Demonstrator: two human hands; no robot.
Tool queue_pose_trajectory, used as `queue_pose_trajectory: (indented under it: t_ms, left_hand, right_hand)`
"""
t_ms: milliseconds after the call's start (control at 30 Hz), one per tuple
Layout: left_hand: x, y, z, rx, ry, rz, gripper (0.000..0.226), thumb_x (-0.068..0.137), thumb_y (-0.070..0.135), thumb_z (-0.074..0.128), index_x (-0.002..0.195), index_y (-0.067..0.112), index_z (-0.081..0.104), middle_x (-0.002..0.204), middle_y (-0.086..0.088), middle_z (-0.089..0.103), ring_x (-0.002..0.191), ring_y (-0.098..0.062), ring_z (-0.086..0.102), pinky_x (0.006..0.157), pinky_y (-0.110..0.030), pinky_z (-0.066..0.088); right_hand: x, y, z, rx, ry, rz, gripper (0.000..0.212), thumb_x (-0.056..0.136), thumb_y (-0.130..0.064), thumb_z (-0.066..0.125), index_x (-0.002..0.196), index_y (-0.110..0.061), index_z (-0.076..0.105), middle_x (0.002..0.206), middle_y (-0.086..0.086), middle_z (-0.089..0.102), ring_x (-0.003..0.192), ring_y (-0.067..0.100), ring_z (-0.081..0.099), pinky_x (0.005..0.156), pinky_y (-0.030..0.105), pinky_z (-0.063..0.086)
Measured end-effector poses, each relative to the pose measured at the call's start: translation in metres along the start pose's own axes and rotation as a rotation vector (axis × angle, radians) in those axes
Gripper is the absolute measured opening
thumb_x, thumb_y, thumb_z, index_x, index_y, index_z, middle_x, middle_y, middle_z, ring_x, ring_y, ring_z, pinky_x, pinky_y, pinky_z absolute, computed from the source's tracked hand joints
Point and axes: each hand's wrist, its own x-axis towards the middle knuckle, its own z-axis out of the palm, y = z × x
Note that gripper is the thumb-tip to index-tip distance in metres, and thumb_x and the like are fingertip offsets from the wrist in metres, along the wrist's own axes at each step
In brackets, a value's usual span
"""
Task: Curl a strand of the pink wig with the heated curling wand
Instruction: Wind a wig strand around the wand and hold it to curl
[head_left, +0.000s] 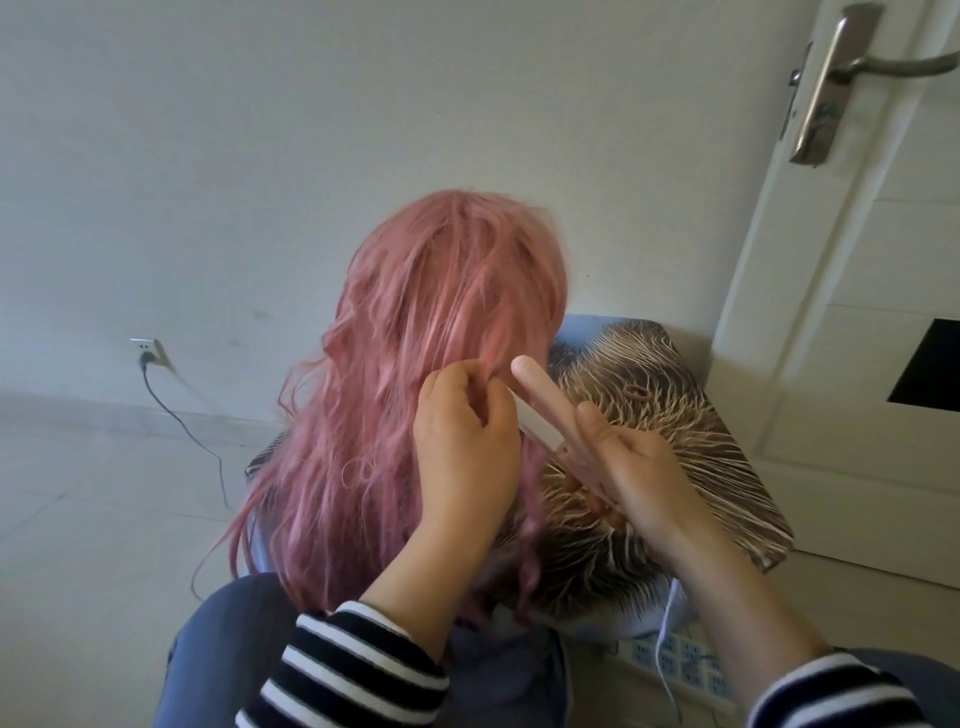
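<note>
The long pink wig (415, 332) stands upright in the middle of the head view, its back toward me, hair hanging down past my knees. My left hand (467, 436) pinches a thin strand at the wig's right side, fingers closed on it. My right hand (639, 478) grips the handle of a pale pink curling wand (543, 395), whose rounded tip points up and left, right beside the pinched strand. The wand's barrel touches my left hand's fingers. The head under the wig is hidden.
A stool with a spiky brown-and-white print cushion (691, 431) stands behind the wig; a small hair tie (638, 392) lies on it. A white door with a metal handle (841, 78) is at right. A wall socket with a black cable (148, 356) is at left. A power strip (680, 660) lies by my right forearm.
</note>
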Motion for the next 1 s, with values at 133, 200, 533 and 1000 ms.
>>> queue_pose_trajectory:
  t_ms: [133,200,533,1000]
  left_hand:
    - [-0.003,0.010,-0.005,0.004,-0.013,0.060,0.023,0.090,0.031,0.048,0.098,0.019,0.065,0.086,-0.008,0.066,0.072,-0.021,0.056,0.066,-0.026,0.042]
    - [-0.005,0.014,-0.008,0.029,-0.008,0.085,0.023,0.090,0.030,0.048,0.103,0.025,0.067,0.079,0.001,0.069,0.072,-0.018,0.061,0.074,-0.034,0.050]
    - [-0.005,0.009,-0.008,0.170,0.018,0.184,0.014,0.084,0.031,0.059,0.088,0.028,0.072,0.064,0.015,0.060,0.072,-0.013,0.060,0.085,-0.051,0.046]
    - [0.000,-0.008,0.002,0.238,-0.046,0.270,0.017,0.080,0.025,0.058,0.091,0.020,0.069,0.086,0.004,0.062,0.081,-0.022,0.059,0.073,-0.045,0.050]
  right_hand:
    - [0.008,-0.009,0.001,0.013,-0.028,-0.021,0.076,0.082,-0.066,0.041,0.069,0.005,0.064,0.057,0.028,0.059,0.042,0.021,0.048,0.045,0.028,0.035]
    - [0.015,-0.014,0.001,0.007,-0.017,-0.036,0.080,0.079,-0.071,0.041,0.073,0.007,0.063,0.057,0.029,0.058,0.044,0.021,0.049,0.047,0.029,0.035]
    - [0.050,-0.043,-0.008,0.019,-0.098,-0.067,0.077,0.077,-0.069,0.046,0.074,0.005,0.067,0.070,0.030,0.066,0.048,0.022,0.051,0.041,0.021,0.037]
    - [0.078,-0.055,-0.019,0.079,-0.285,0.033,0.053,0.051,-0.058,0.072,0.077,-0.012,0.071,0.065,0.005,0.069,0.049,0.015,0.050,0.046,0.025,0.037]
